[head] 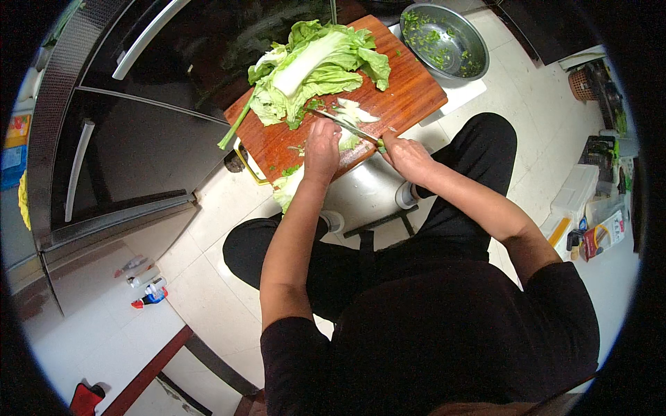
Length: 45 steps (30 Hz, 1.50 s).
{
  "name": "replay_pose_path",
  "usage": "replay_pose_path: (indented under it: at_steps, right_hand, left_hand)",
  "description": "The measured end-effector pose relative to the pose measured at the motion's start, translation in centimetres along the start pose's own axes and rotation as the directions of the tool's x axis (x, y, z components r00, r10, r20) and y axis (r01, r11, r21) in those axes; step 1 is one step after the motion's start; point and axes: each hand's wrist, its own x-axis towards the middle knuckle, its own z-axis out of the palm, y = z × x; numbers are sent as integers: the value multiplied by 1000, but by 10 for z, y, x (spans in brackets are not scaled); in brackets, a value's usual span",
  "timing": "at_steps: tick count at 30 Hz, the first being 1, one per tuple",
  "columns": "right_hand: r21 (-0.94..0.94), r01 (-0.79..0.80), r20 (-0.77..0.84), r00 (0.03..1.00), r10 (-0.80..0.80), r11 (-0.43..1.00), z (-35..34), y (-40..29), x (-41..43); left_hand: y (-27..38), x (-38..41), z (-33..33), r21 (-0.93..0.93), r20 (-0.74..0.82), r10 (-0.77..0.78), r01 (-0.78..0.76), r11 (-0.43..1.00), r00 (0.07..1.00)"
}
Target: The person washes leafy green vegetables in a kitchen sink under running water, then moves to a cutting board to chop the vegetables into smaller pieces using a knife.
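Note:
My right hand (407,157) grips a kitchen knife (349,125) by its greenish handle, the blade slanting up and to the left across the board. Beside the blade, my left hand (321,148) holds a piece of napa cabbage (347,140) down with bent fingers, which partly hide it. Cut white cabbage slices (357,111) lie just beyond the blade. Large napa cabbage leaves (312,62) are heaped on the far half of the wooden cutting board (411,86). Another cabbage piece (289,186) shows at the board's near left corner, partly behind my left forearm.
A metal bowl (471,39) with chopped greens stands beyond the board's right corner. A green stalk (235,122) overhangs the left edge. Dark cabinet doors (140,140) with bar handles rise at the left. My knees flank the board. Boxes and packages (575,192) sit at the right.

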Motion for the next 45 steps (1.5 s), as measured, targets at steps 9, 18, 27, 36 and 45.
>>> replay_pose_path:
  at_steps: [9,18,27,36,45]
  right_hand:
    - [-13,-72,114,991,73,997,-25,0,-15]
    - [8,-62,93,994,61,998,-19,-5,-8]
    - [38,-59,51,997,57,998,-7,2,-11]
    - [-5,-82,135,987,82,997,-30,-5,-17]
    - [60,-32,33,999,30,998,4,3,0]
  left_hand:
    - [-2,-2,1,-4,-33,11,-11,1000,999]
    - [-2,-2,3,-47,-62,11,-14,999,998]
    - [-2,-3,2,6,-29,3,-2,1000,1000]
    - [-2,-3,2,-18,-47,12,-13,1000,999]
    - [2,-4,-7,38,36,-12,10,999,999]
